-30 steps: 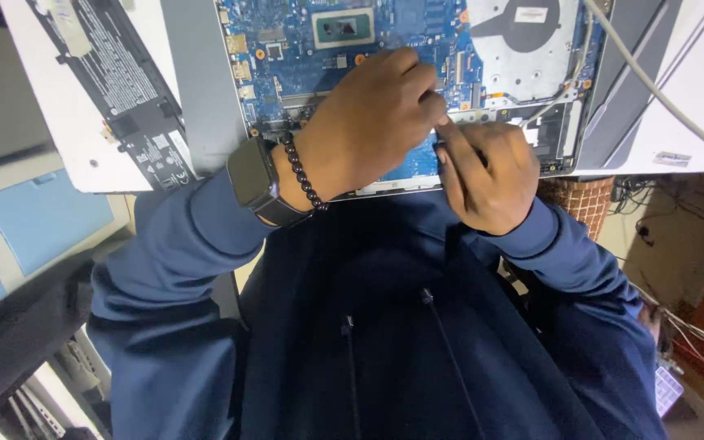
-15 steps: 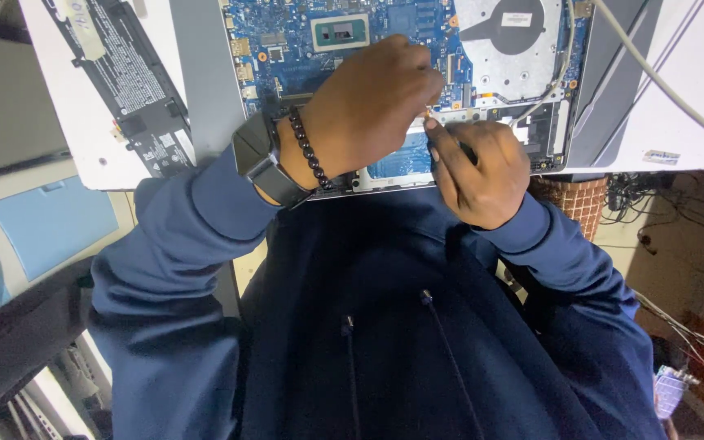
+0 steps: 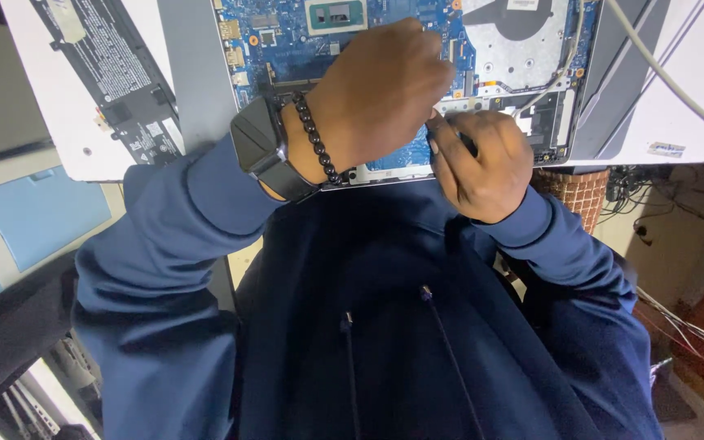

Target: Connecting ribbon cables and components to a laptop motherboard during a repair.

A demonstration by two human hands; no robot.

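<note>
- The opened laptop with its blue circuit board point(image 3: 287, 45) bared lies at the top centre of the frame on the white desk point(image 3: 678, 90).
- The left hand point(image 3: 380, 98), wearing a black watch and a bead bracelet, rests curled over the board's lower middle.
- The right hand point(image 3: 482, 163) is closed around a thin dark tool point(image 3: 468, 145), right of centre, touching the left; the tool's tip is hidden.
- A black flat battery pack point(image 3: 107, 73) sits upper left.
</note>
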